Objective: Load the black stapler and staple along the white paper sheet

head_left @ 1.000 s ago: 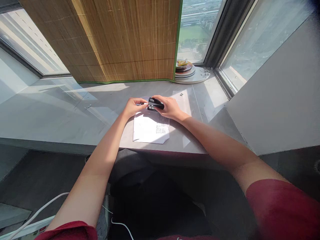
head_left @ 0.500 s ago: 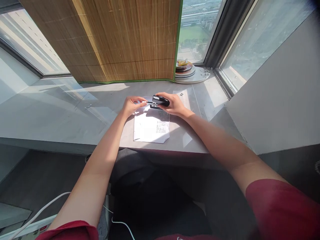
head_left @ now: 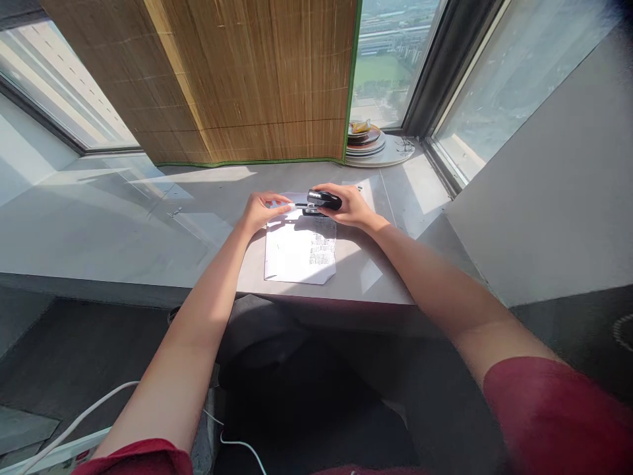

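Note:
A black stapler [head_left: 324, 199] is gripped in my right hand [head_left: 352, 203], its front end pointing left. My left hand [head_left: 264, 210] pinches a thin white-and-dark piece [head_left: 298, 206] that sticks out from the stapler's front. Whether it is part of the stapler is too small to tell. Both hands are just above the far end of a white sheet of paper [head_left: 291, 254], which has dark print on its right half. The hands and stapler cast shadows on the paper.
The paper lies on a pale window ledge [head_left: 217, 231]. Stacked plates [head_left: 366, 145] stand at the back right beside a bamboo blind [head_left: 257, 86]. Tiny dark bits [head_left: 360, 189] lie past my right hand. A white cable [head_left: 84, 415] hangs below at left.
My right hand and the stapler have shifted slightly right. More of the thin piece shows between the stapler and my left fingers, which have stayed almost still.

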The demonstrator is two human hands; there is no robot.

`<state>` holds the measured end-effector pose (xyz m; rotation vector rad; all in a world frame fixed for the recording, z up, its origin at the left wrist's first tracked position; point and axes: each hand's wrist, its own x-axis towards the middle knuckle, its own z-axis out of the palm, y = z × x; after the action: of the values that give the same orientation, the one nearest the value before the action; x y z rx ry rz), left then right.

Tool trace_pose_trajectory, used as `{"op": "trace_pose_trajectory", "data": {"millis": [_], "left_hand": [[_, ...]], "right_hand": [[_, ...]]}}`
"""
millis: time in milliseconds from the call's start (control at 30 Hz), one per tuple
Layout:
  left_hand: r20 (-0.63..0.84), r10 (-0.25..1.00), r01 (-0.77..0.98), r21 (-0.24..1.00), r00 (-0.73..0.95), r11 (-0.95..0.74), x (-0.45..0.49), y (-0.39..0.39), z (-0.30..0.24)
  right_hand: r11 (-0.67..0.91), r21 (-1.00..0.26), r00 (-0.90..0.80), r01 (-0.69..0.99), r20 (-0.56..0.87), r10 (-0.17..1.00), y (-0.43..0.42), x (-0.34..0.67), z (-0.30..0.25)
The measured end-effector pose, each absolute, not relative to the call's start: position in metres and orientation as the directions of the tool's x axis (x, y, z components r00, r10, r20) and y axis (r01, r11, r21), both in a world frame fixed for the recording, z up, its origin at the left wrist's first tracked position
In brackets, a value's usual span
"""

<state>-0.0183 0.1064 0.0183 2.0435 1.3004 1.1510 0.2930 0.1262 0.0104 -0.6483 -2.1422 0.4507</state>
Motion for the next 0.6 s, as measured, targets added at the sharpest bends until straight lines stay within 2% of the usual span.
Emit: {"op": "trace_pose_trajectory", "data": {"millis": [367, 600], "left_hand": [[0.381, 0.898, 0.443, 0.781, 0.218, -0.439, -0.016, 0.104, 0.019], [0.351, 0.895, 0.404, 0.802, 0.277, -0.44, -0.002, 0.101, 0.02]], "right_hand": [[0.797, -0.534, -0.502, 0.281, 0.626, 0.597, 0.126, 0.293, 0.01], [0.828, -0.497, -0.552, 0.259, 0.627, 0.549, 0.119, 0.279, 0.008]]}}
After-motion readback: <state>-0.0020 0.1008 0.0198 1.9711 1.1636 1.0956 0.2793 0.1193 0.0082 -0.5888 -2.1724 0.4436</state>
